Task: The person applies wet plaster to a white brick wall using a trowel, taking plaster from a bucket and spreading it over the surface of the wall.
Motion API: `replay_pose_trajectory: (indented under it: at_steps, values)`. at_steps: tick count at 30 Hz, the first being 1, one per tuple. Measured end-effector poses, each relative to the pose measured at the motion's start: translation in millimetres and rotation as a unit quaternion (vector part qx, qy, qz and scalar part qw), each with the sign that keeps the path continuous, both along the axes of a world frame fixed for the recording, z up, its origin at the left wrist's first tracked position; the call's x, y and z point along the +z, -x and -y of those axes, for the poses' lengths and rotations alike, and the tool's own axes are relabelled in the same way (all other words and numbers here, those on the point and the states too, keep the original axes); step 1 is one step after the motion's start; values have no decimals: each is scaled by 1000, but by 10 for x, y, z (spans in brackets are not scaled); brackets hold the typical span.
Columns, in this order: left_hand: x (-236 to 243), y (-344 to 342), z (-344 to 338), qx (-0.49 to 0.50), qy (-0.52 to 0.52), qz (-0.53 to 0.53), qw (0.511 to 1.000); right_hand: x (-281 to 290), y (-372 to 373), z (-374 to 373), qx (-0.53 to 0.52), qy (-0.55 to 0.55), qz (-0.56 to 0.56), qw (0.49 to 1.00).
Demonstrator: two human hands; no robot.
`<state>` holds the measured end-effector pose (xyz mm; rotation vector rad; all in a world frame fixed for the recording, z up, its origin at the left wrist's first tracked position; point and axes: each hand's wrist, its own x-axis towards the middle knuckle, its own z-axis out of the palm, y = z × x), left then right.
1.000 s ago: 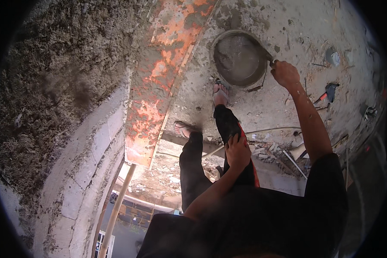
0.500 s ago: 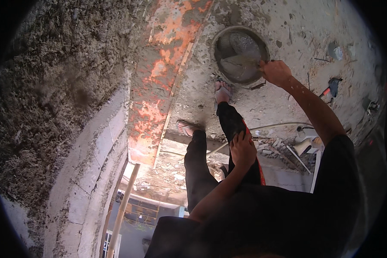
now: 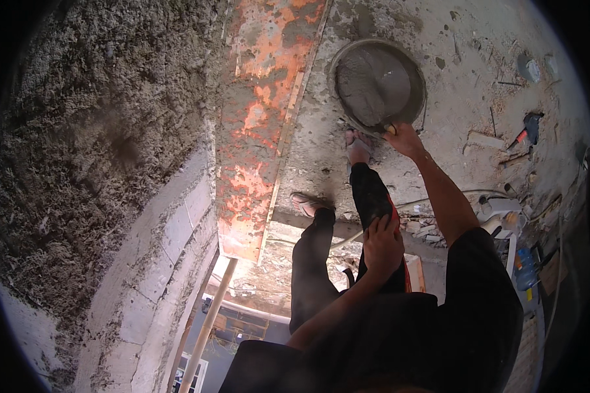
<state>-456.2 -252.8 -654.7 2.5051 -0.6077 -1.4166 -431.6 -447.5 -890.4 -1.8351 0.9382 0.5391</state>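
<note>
From the head view, the right hand (image 3: 403,139) reaches down to the near rim of a round, shallow grey metal pan of wet grey mortar (image 3: 378,85), which sits on the dusty concrete floor (image 3: 478,78) just beyond the person's right foot. Its grip is closed around a small yellowish handle at the pan's edge; what tool the handle belongs to cannot be told. The left hand (image 3: 381,245) rests flat on the thigh of the dark trousers, its grip loose and holding nothing. Left of the pan lies a long, rusty orange-and-grey steel plank (image 3: 259,124), and beyond that a rough, grey plastered wall (image 3: 92,131) above pale blocks. A small red-handled tool (image 3: 527,131) lies on the floor well to the right of the pan, near white plastic containers (image 3: 501,213)
</note>
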Motion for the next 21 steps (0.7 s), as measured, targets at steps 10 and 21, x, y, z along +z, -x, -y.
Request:
replay_pose_trajectory:
  at_steps: [10, 21]
  values:
    - [50, 129, -455, -33, 55, 0, 998, 1053, 212, -245, -278, -112, 19, 954]
    - [1199, -1314, -3165, -140, 14, -43, 989, 4714, -223, -1052, -486, -304, 420, 703]
